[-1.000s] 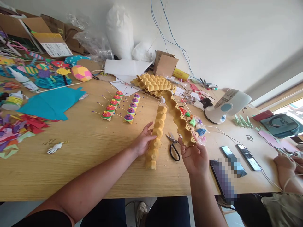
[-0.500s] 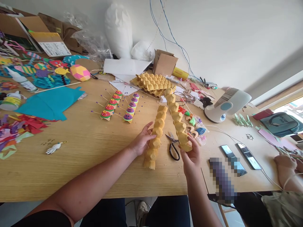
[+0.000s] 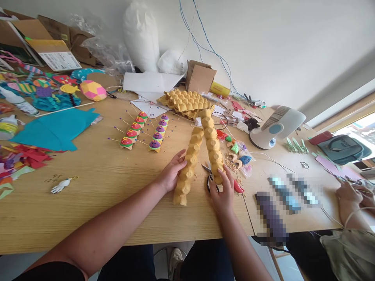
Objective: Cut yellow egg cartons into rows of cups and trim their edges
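Observation:
My left hand (image 3: 172, 172) is closed on the side of a yellow egg-carton strip (image 3: 191, 156), a long row of bumps slanting up and away from me. A second such strip (image 3: 210, 136) leans toward it on the right, gripped near its close end by my right hand (image 3: 225, 191). The far ends of the two strips are close together. Black-handled scissors (image 3: 208, 183) lie on the table, partly hidden behind the right strip and hand. Beyond them is a stack of yellow egg trays (image 3: 187, 102).
Painted caterpillar strips, one red (image 3: 132, 132) and one purple (image 3: 158, 134), stand left of centre. A teal paper sheet (image 3: 55, 130) lies farther left. To the right are a small white fan (image 3: 265, 132), colourful scraps (image 3: 236, 148) and a co-worker's hands (image 3: 350, 195).
My right hand has brought its strip left and turned it, closer to the other strip. A red object on the table now shows beside my right hand. The view has shifted slightly.

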Motion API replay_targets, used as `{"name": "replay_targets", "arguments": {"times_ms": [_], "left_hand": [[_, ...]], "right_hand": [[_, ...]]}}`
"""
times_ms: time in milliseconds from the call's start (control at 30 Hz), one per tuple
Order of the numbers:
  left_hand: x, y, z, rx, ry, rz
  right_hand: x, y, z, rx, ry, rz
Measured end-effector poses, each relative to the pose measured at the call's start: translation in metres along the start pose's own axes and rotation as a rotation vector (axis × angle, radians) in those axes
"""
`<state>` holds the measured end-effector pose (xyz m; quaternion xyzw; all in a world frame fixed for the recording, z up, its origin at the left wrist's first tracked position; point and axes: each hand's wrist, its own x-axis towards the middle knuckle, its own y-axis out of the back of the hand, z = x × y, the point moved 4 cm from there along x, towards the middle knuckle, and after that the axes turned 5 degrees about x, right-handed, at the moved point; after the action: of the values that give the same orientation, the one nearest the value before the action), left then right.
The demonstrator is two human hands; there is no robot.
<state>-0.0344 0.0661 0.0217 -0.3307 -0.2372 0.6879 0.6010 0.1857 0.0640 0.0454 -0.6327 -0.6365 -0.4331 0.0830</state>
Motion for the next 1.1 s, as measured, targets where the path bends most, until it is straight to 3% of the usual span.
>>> {"name": "replay_targets", "arguments": {"times_ms": [267, 367, 533, 633, 833, 933, 1100], "left_hand": [[0.001, 0.008, 0.003, 0.010, 0.058, 0.031], [-0.002, 0.004, 0.007, 0.017, 0.046, -0.074], [-0.004, -0.001, 0.008, 0.049, 0.003, -0.107], [-0.003, -0.002, 0.007, 0.046, -0.017, -0.096], [-0.002, -0.003, 0.005, 0.020, -0.018, -0.119], [-0.003, -0.003, 0.005, -0.007, -0.029, -0.130], [-0.005, -0.007, 0.005, -0.022, -0.027, -0.182]], "right_hand": [[-0.001, -0.002, 0.008, 0.006, -0.053, 0.041], [-0.003, -0.001, 0.005, -0.007, -0.042, 0.031], [-0.011, -0.010, -0.003, -0.095, -0.081, -0.243], [-0.013, -0.013, -0.011, -0.178, -0.025, -0.394], [-0.010, -0.007, -0.044, -0.068, 0.086, -0.427], [-0.011, -0.020, -0.065, -0.077, 0.098, -0.573], [0.002, -0.037, -0.077, -0.163, 0.066, -0.625]]}}
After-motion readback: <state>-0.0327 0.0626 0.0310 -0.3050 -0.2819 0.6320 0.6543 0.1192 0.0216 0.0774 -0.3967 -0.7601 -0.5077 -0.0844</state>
